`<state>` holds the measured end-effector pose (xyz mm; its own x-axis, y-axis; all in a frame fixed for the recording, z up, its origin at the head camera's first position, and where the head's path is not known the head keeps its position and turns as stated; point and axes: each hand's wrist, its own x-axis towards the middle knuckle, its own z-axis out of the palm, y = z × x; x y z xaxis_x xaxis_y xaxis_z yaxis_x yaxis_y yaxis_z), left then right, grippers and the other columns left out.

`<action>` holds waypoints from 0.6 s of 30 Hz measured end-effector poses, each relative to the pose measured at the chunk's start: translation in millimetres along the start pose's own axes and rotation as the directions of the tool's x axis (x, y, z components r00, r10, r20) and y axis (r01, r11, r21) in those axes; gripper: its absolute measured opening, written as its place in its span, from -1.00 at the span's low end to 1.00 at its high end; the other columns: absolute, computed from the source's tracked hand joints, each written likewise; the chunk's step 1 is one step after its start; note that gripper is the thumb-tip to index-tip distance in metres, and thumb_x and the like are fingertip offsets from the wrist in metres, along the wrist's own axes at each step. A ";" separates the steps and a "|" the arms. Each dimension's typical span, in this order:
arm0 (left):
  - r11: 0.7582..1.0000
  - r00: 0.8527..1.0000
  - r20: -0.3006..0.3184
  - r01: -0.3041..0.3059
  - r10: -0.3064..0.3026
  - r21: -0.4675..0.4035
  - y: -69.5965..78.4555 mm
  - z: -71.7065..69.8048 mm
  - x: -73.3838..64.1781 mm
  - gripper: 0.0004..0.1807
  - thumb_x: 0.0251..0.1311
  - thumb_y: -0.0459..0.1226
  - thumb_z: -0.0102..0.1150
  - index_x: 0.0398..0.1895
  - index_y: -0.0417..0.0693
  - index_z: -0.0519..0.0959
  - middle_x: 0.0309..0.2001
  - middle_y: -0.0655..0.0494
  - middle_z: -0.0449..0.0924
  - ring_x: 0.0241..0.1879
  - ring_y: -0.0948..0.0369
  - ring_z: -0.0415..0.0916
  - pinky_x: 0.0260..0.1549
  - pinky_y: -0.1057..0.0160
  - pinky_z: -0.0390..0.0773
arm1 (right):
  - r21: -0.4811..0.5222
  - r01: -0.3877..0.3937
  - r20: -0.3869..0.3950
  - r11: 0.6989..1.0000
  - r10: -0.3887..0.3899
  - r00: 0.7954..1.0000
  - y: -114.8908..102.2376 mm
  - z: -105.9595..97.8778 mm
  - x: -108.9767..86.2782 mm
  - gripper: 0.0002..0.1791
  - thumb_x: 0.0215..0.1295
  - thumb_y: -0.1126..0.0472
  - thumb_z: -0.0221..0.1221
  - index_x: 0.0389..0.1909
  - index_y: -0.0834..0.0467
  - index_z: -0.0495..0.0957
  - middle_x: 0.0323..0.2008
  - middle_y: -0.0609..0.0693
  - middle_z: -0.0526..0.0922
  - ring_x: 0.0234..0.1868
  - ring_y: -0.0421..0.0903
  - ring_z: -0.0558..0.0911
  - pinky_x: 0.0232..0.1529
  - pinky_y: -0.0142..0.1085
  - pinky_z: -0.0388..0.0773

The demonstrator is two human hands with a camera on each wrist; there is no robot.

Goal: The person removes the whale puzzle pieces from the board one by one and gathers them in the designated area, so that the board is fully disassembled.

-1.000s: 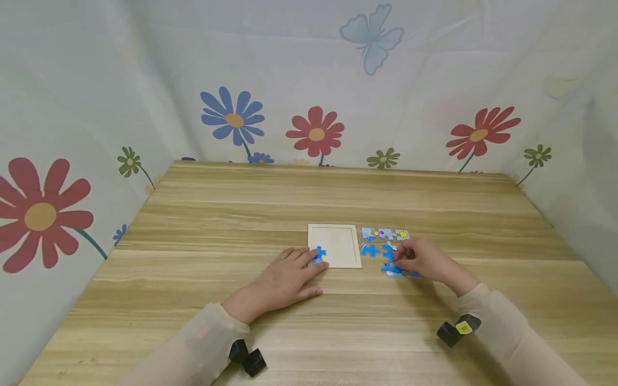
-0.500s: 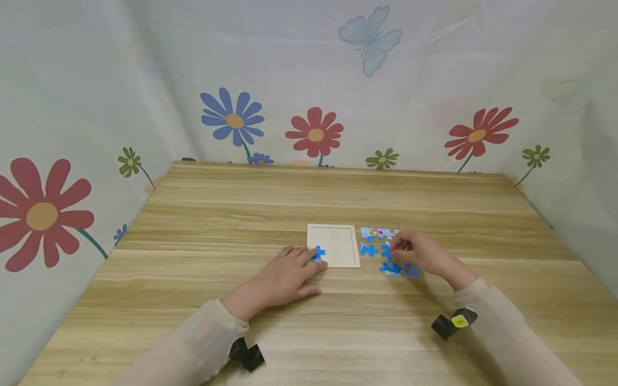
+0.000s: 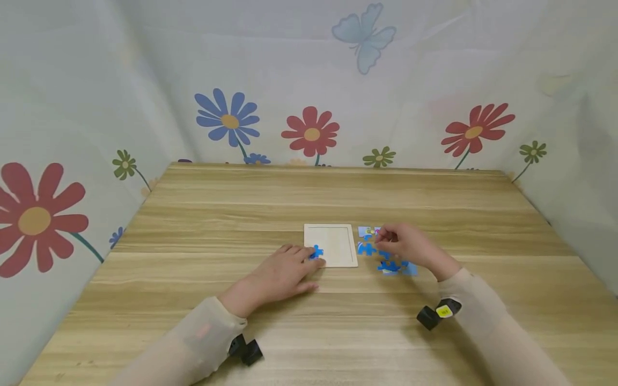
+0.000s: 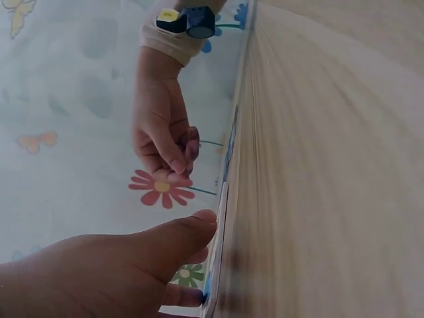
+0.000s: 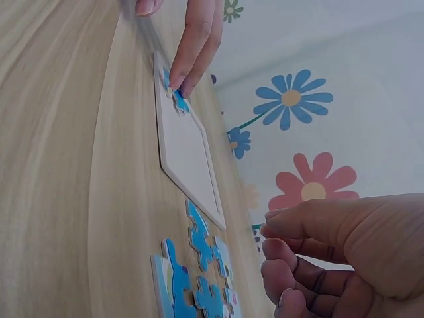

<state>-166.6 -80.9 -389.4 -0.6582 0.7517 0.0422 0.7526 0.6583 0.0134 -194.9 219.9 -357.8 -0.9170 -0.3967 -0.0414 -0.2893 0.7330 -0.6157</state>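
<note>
A square wooden puzzle tray [image 3: 338,244] lies on the table, with one blue jigsaw piece [image 3: 316,251] in its near-left corner. My left hand [image 3: 280,276] rests at that corner; its fingertips [image 5: 177,81] touch the piece in the right wrist view. To the right of the tray lie several loose jigsaw pieces [image 3: 367,249], blue and lilac. Above them hovers my right hand [image 3: 410,246], its fingers loosely curled and the thumb near the forefinger. In the right wrist view no piece shows between those fingertips [image 5: 277,218]. It hides part of the loose pieces.
The wooden table [image 3: 232,203] extends around the tray on all sides. Behind and beside it hangs a white cloth [image 3: 270,53] printed with flowers and a butterfly. A small black camera [image 3: 436,312] is strapped to each wrist.
My right hand has moved left and slightly away from me, from the nearer right pieces to over the farther ones. The left hand stays on the tray's corner. The head view has shifted slightly.
</note>
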 end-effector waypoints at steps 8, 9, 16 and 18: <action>1.000 1.000 0.022 0.017 -0.017 0.010 -0.5 -1.6 1.3 -0.46 0.32 0.11 0.02 0.29 0.13 0.42 0.29 -0.06 0.43 0.28 0.00 0.39 0.29 -0.02 0.34 | 0.038 0.031 -0.008 0.999 -0.030 1.000 -2.9 1.1 6.6 -0.91 0.28 0.30 0.17 -0.29 0.26 0.59 -0.44 0.02 0.57 -0.50 -0.17 0.41 -0.49 -0.43 0.40; 1.000 1.000 0.021 0.018 -0.018 0.007 -0.4 -2.1 1.3 -0.46 0.31 0.11 0.02 0.29 0.13 0.42 0.29 -0.06 0.43 0.28 0.00 0.39 0.30 -0.02 0.34 | 0.038 0.035 -0.009 0.999 -0.035 0.999 -3.1 1.0 7.3 -0.91 0.28 0.30 0.17 -0.29 0.26 0.59 -0.43 0.03 0.57 -0.49 -0.17 0.41 -0.48 -0.43 0.39; 1.000 1.000 0.003 0.008 -0.008 -0.011 -2.0 -2.6 1.3 -0.46 0.30 0.08 0.07 0.27 0.09 0.44 0.27 -0.10 0.44 0.27 -0.02 0.40 0.28 -0.02 0.36 | 0.044 0.038 -0.002 0.998 -0.038 0.999 -4.9 0.9 11.3 -0.93 0.28 0.31 0.16 -0.31 0.24 0.58 -0.42 0.02 0.58 -0.47 -0.16 0.42 -0.45 -0.43 0.41; 1.000 1.000 0.001 0.011 -0.010 -0.014 -4.1 -2.0 2.0 -0.47 0.30 0.07 0.07 0.27 0.08 0.44 0.27 -0.10 0.44 0.27 -0.02 0.40 0.27 -0.02 0.37 | 0.042 0.038 0.001 0.998 -0.038 0.999 -5.4 1.3 12.0 -0.93 0.28 0.30 0.16 -0.30 0.24 0.58 -0.42 0.02 0.58 -0.46 -0.16 0.43 -0.43 -0.41 0.42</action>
<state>-170.9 -82.2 -387.4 -0.6661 0.7447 0.0408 0.7458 0.6656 0.0276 -204.0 210.4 -356.0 -0.9050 -0.4249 -0.0187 -0.3121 0.6932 -0.6496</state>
